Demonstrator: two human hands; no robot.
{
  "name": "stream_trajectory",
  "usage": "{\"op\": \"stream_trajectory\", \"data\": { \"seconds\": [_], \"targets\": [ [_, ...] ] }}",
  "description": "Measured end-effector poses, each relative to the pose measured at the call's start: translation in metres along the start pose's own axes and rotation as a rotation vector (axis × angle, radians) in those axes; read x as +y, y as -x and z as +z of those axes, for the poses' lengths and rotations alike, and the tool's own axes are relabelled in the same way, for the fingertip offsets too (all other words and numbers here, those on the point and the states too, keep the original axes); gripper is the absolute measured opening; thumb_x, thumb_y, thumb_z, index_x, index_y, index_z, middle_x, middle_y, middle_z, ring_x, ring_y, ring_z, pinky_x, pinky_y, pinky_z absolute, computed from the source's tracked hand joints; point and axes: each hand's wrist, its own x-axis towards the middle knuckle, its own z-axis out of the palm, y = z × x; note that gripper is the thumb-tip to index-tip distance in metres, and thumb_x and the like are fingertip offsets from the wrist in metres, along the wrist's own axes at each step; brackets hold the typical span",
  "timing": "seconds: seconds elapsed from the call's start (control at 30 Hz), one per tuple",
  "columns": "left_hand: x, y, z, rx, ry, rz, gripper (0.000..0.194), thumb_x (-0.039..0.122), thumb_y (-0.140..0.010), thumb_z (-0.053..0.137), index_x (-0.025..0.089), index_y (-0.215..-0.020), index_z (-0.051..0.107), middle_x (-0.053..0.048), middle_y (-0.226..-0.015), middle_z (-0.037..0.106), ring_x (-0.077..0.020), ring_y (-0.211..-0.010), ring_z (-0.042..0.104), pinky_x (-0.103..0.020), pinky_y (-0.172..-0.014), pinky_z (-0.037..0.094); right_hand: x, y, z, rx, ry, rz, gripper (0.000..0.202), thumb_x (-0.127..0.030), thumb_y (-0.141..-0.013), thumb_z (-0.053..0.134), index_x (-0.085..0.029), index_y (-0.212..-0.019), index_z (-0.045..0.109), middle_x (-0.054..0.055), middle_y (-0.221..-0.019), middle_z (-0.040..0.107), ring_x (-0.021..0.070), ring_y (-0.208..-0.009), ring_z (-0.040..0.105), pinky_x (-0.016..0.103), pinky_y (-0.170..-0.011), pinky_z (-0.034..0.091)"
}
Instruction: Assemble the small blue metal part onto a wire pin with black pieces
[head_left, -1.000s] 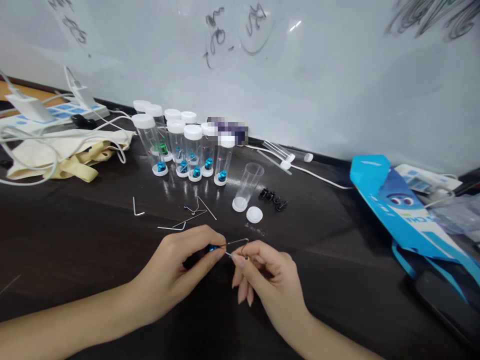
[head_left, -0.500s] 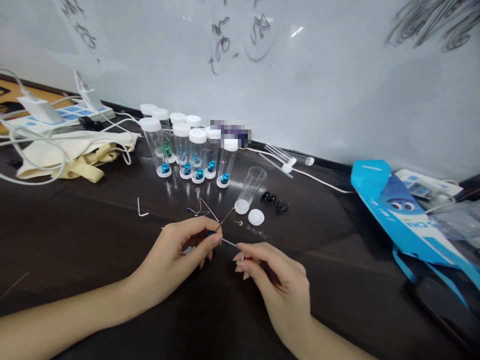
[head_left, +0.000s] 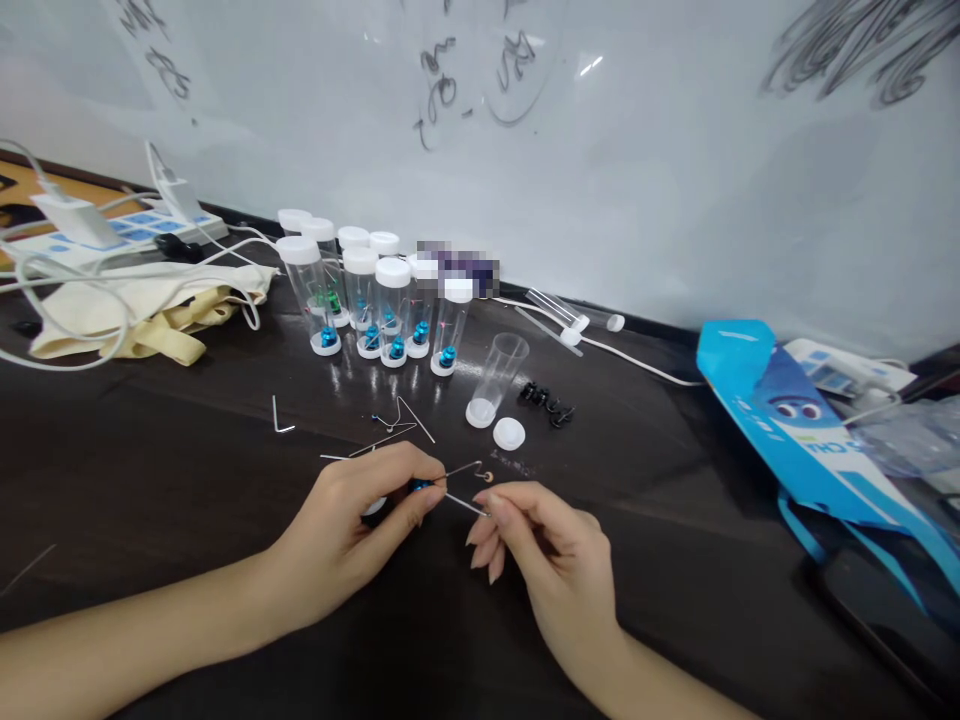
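Over the near part of the dark table, my left hand (head_left: 367, 510) pinches a small blue metal piece (head_left: 421, 485), mostly hidden by the fingers. A thin bent wire (head_left: 466, 467) sticks out of this grip to the right, with a small copper-coloured end. Between the hands runs a silver hex key (head_left: 466, 504); its left end meets the pinched piece. The thumb and index finger of my right hand (head_left: 551, 560) are closed on the hex key's other end. Just beyond lie more bent wires (head_left: 401, 420), and part of a white round object (head_left: 373, 506) shows behind my left hand.
Several capped clear tubes (head_left: 394, 310) with blue or green pieces stand behind. An uncapped tube (head_left: 499, 378), a white cap (head_left: 509, 433) and black coiled parts (head_left: 547, 402) sit nearer. Another hex key (head_left: 281, 416) lies left; a blue bag (head_left: 795, 430) lies right.
The wire in my left hand has swung from pointing up to lying lower and rightward. My right fingers have shifted on the hex key, and its bent short end no longer shows below them.
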Motion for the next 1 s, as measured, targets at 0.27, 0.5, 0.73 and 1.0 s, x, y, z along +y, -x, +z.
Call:
{"op": "stream_trajectory", "data": {
  "seconds": [0.27, 0.5, 0.73, 1.0],
  "targets": [
    [-0.0002, 0.0004, 0.0003, 0.002, 0.017, -0.074, 0.013, 0.022, -0.094, 0.051, 0.021, -0.085, 0.061, 0.004, -0.070, 0.059, -0.0107, -0.063, 0.057, -0.021, -0.059, 0.044, -0.0014, -0.0030, -0.0027, -0.020, 0.232, -0.162, 0.014, -0.012, -0.091, 0.059, -0.020, -0.094, 0.070, 0.003, -0.084, 0.066, 0.0122, -0.065, 0.064, 0.024, -0.060, 0.055],
    [-0.0018, -0.0017, 0.0019, 0.001, 0.063, -0.145, 0.014, 0.025, -0.093, 0.052, 0.021, -0.084, 0.062, 0.004, -0.066, 0.058, -0.0108, -0.060, 0.055, -0.021, -0.057, 0.043, -0.0021, -0.0076, -0.0074, 0.014, 0.408, -0.353, 0.022, -0.004, -0.088, 0.060, -0.020, -0.095, 0.074, 0.004, -0.090, 0.060, 0.0145, -0.076, 0.062, 0.025, -0.062, 0.051],
    [-0.0003, 0.0004, 0.0021, 0.003, 0.036, -0.093, 0.015, 0.023, -0.094, 0.050, 0.021, -0.086, 0.062, 0.004, -0.068, 0.059, -0.0107, -0.060, 0.056, -0.021, -0.057, 0.044, -0.0042, -0.0070, -0.0069, -0.036, 0.290, -0.256, 0.018, -0.007, -0.091, 0.057, -0.015, -0.092, 0.073, 0.002, -0.071, 0.062, 0.0117, -0.059, 0.061, 0.024, -0.056, 0.051],
    [-0.0014, -0.0009, 0.0019, -0.011, -0.004, -0.081, 0.015, 0.024, -0.093, 0.049, 0.021, -0.085, 0.061, 0.002, -0.071, 0.061, -0.0122, -0.062, 0.058, -0.021, -0.055, 0.045, -0.0003, -0.0057, -0.0052, -0.086, 0.186, -0.101, 0.016, -0.016, -0.094, 0.055, -0.018, -0.098, 0.070, 0.000, -0.069, 0.062, 0.0098, -0.051, 0.061, 0.021, -0.050, 0.052]
  ]
}}
